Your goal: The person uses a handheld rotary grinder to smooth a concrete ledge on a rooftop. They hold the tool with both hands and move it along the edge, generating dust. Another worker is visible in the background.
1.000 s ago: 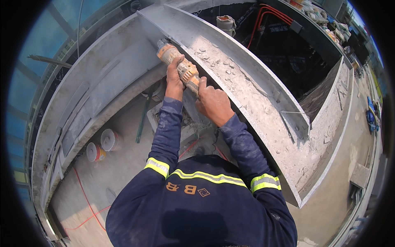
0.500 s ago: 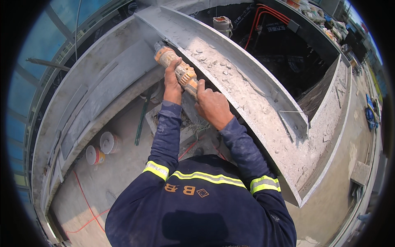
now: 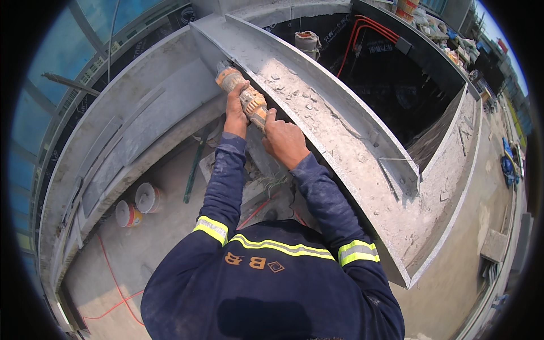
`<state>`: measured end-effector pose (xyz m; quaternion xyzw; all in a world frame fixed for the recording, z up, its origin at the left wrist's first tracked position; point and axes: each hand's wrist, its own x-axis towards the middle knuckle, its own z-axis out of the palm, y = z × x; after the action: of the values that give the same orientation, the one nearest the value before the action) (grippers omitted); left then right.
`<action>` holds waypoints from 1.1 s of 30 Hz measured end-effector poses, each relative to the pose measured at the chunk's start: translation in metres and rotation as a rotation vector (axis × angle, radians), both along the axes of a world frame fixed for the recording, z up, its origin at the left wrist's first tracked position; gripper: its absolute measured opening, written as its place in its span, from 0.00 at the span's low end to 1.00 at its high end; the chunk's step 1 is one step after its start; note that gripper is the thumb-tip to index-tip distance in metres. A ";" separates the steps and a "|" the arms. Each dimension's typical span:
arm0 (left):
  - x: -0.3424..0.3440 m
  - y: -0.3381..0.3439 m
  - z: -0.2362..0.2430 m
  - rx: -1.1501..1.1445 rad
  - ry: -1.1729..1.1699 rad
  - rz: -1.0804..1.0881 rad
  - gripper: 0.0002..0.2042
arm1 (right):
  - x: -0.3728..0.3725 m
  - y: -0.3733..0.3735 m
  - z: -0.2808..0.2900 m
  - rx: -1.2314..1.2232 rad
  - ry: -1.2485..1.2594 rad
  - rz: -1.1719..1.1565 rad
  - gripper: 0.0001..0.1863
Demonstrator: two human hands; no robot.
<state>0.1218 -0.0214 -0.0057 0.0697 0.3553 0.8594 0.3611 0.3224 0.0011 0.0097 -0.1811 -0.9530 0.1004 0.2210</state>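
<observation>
Both my hands are closed around a dusty orange power tool that looks like an angle grinder [image 3: 253, 103]. My left hand [image 3: 236, 111] wraps its body near the head. My right hand [image 3: 285, 139] grips the rear end. The tool's metal head is at the left edge of a long grey stone-sided trough [image 3: 334, 133], toward the trough's far end. Whether a disc touches the stone there cannot be made out. Pale dust and broken chips lie along the trough floor.
A curved stone ledge [image 3: 127, 144] runs along the left. Two buckets [image 3: 148, 198] and a red cable [image 3: 110, 269] are on the floor below it. Beyond the trough is a dark-lined pit [image 3: 391, 85] with red conduits [image 3: 371, 24]. Bags [image 3: 433, 25] lie at the far right.
The view has turned slightly, shifting the scene a little. Both hands keep their grip on the angle grinder, and its head stays by the same stretch of trough edge.
</observation>
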 end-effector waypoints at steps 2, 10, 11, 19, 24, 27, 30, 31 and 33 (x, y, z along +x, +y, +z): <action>0.001 0.000 -0.001 0.001 -0.011 -0.003 0.19 | 0.000 0.000 0.000 -0.003 -0.006 0.002 0.39; 0.017 -0.006 0.006 0.022 -0.023 -0.018 0.19 | 0.015 -0.005 0.006 0.008 -0.021 0.000 0.39; 0.022 -0.008 0.008 0.022 -0.028 -0.020 0.18 | 0.019 -0.007 0.009 0.019 -0.022 -0.002 0.36; 0.034 -0.015 0.014 0.039 -0.013 -0.021 0.17 | 0.035 -0.016 0.019 0.032 -0.012 -0.006 0.31; 0.035 -0.014 0.013 0.026 -0.013 -0.026 0.18 | 0.033 -0.013 0.015 0.042 -0.012 -0.004 0.31; 0.027 -0.012 0.009 0.022 -0.017 -0.017 0.18 | 0.028 -0.012 0.015 0.014 -0.024 -0.004 0.31; 0.019 -0.008 0.004 0.019 -0.004 -0.019 0.18 | 0.022 -0.009 0.013 0.006 -0.020 0.001 0.31; 0.017 -0.007 0.004 0.024 0.000 -0.024 0.18 | 0.020 -0.009 0.013 0.008 -0.014 0.005 0.30; 0.013 -0.006 0.005 0.034 0.009 -0.033 0.18 | 0.016 -0.008 0.016 -0.012 -0.033 -0.008 0.30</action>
<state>0.1349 -0.0271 -0.0012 0.0857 0.3410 0.8589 0.3725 0.3382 -0.0073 0.0256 -0.1877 -0.9552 0.1023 0.2046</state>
